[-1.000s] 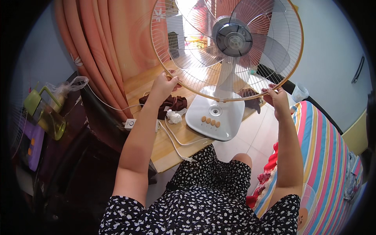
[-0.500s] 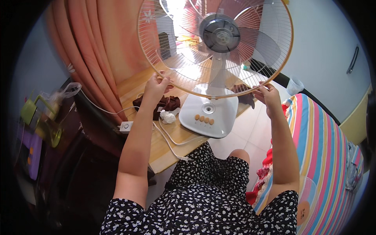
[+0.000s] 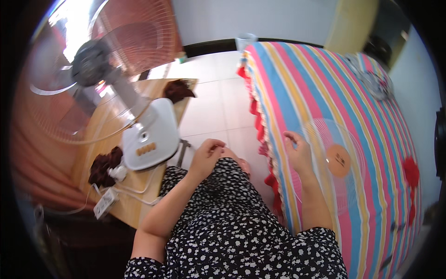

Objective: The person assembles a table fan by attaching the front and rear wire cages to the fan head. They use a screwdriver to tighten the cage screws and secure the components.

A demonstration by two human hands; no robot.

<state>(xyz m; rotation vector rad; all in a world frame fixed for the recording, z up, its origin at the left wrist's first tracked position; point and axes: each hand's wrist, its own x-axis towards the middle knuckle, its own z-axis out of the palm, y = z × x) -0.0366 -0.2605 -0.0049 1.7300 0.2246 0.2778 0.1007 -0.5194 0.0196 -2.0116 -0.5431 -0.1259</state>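
One left hand [image 3: 206,160] above the black floral lap [image 3: 223,197] and one right hand [image 3: 299,153] near the round, orange-centred wire guard [image 3: 337,160], unfitted on the striped bed [image 3: 278,83], have loosely curled, empty fingers, while the white fan [image 3: 158,124] on the wooden table [image 3: 124,209] carries grey blades [image 3: 139,39] and gold-rimmed rear guard [image 3: 110,137].

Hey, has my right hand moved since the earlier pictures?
Yes: your right hand has moved rightward, away from the fan, and now sits over the striped bed cover.

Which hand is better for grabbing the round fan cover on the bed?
Probably the right hand: it looks empty and is closer to the cover. The left hand isn't over the bed.
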